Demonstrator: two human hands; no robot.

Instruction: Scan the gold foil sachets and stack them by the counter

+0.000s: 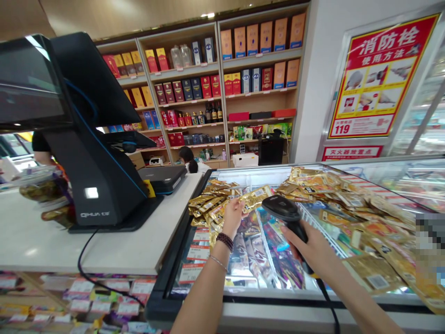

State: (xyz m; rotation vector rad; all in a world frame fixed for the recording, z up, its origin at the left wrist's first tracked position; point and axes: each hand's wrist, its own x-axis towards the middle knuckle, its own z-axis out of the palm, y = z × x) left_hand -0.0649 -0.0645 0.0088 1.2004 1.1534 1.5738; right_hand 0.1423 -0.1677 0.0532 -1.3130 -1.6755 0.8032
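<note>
My left hand [233, 214], with a beaded bracelet at the wrist, pinches the near end of a gold foil snack packet [257, 197]. My right hand [306, 246] is wrapped round the handle of a black barcode scanner [282, 208], whose head is close to the right end of that packet. Both hands are above the glass top of a chest freezer [243, 308]. A pile of gold packets [208, 204] lies to the left, beside and behind my left hand. A larger spread of gold packets [375, 227] covers the glass on the right. Wrapped ice creams [253, 255] show through the glass.
On the left, a white counter [121, 250] carries a black checkout terminal [100, 185] and a jar [41, 185]. The scanner's cable [328, 301] hangs over the freezer's front edge. Behind are shelves of boxed bottles [187, 93] and a person's head [187, 157].
</note>
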